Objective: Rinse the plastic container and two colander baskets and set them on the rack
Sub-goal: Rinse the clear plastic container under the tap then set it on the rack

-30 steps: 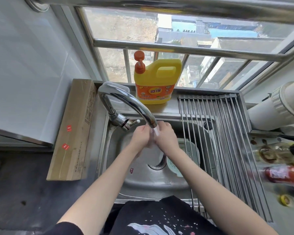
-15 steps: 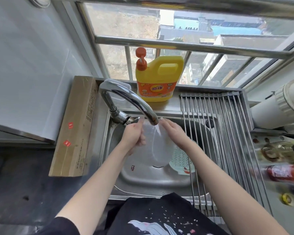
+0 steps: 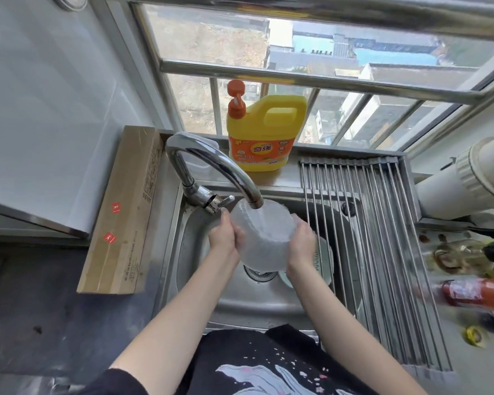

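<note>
A clear plastic container (image 3: 264, 236) is held tilted right under the spout of the faucet (image 3: 217, 172), above the steel sink (image 3: 251, 306). My left hand (image 3: 226, 238) grips its left side and my right hand (image 3: 302, 243) grips its right side. A pale green colander basket (image 3: 324, 259) lies in the sink behind my right hand, mostly hidden. The roll-up metal rack (image 3: 374, 246) covers the sink's right part and holds nothing.
A yellow detergent jug (image 3: 265, 135) stands on the sill behind the sink. A long cardboard box (image 3: 123, 212) lies left of the sink. Bottles (image 3: 474, 292) and a white pipe (image 3: 468, 183) crowd the counter to the right.
My hands went from rubbing together under the tap to lifting the clear container out of the sink and raising it up under the spout.
</note>
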The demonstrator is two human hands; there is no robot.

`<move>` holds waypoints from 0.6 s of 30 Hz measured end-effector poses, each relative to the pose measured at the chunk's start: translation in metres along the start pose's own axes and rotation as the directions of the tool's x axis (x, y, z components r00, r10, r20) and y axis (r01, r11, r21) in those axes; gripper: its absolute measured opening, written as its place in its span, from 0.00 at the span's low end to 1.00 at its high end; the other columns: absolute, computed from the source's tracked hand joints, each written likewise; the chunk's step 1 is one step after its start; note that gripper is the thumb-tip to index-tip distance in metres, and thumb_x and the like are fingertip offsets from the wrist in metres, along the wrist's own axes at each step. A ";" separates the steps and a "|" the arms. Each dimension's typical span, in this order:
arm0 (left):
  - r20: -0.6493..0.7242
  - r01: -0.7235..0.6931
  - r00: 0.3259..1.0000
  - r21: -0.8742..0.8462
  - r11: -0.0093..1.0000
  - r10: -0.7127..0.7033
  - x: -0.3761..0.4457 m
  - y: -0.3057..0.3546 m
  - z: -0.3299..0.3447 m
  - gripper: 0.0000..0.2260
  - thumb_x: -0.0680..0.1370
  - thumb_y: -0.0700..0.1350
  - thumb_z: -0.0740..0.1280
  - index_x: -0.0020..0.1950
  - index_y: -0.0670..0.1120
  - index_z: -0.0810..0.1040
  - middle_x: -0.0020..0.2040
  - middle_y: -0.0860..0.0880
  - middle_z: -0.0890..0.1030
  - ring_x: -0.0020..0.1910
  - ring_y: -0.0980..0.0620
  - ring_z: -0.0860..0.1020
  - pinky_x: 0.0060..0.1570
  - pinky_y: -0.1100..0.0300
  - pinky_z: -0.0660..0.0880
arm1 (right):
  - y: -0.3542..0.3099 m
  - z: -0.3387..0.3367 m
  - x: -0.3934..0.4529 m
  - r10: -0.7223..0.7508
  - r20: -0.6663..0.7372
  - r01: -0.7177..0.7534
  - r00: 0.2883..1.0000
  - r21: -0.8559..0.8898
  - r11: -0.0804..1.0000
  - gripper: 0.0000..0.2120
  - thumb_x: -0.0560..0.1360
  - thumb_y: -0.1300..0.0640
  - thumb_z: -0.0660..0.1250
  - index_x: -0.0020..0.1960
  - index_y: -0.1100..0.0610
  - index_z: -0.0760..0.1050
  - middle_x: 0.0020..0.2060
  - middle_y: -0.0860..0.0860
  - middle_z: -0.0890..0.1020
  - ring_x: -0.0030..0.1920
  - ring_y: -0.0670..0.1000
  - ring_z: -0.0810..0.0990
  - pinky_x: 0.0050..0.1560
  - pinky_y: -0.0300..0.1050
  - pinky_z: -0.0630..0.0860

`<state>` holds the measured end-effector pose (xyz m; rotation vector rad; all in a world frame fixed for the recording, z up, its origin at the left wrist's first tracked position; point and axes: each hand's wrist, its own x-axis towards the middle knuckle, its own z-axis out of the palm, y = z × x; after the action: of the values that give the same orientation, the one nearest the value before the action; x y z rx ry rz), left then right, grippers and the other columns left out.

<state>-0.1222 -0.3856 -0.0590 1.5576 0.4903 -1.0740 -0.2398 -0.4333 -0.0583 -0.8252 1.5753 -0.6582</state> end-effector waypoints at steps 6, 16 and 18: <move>0.074 0.194 0.980 -0.125 0.973 -0.186 0.011 -0.008 0.020 0.27 0.78 0.63 0.57 0.64 0.43 0.74 0.56 0.44 0.81 0.50 0.43 0.81 0.50 0.47 0.79 | 0.001 0.012 -0.036 -0.428 -0.121 0.368 0.896 -0.339 0.866 0.29 0.79 0.42 0.45 0.74 0.55 0.58 0.74 0.55 0.61 0.72 0.55 0.62 0.69 0.55 0.62; 0.166 0.058 0.985 -0.064 0.996 -0.047 0.006 0.008 0.019 0.20 0.82 0.52 0.55 0.60 0.37 0.76 0.54 0.41 0.83 0.46 0.48 0.83 0.38 0.59 0.82 | 0.014 0.010 -0.035 -0.690 0.366 0.778 0.625 -0.365 0.511 0.21 0.79 0.55 0.56 0.71 0.45 0.63 0.72 0.44 0.63 0.75 0.43 0.54 0.73 0.58 0.53; 0.112 0.013 0.994 0.029 1.000 -0.016 -0.002 0.006 0.008 0.25 0.81 0.57 0.53 0.56 0.37 0.77 0.49 0.43 0.83 0.42 0.48 0.80 0.38 0.60 0.78 | 0.012 0.001 -0.035 -0.700 0.286 0.755 0.654 -0.310 0.578 0.19 0.79 0.50 0.54 0.69 0.46 0.66 0.68 0.43 0.68 0.71 0.41 0.62 0.71 0.57 0.59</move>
<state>-0.1218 -0.3944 -0.0539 1.5103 0.4120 -1.1775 -0.2378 -0.3979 -0.0479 -1.8675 1.2097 -0.8378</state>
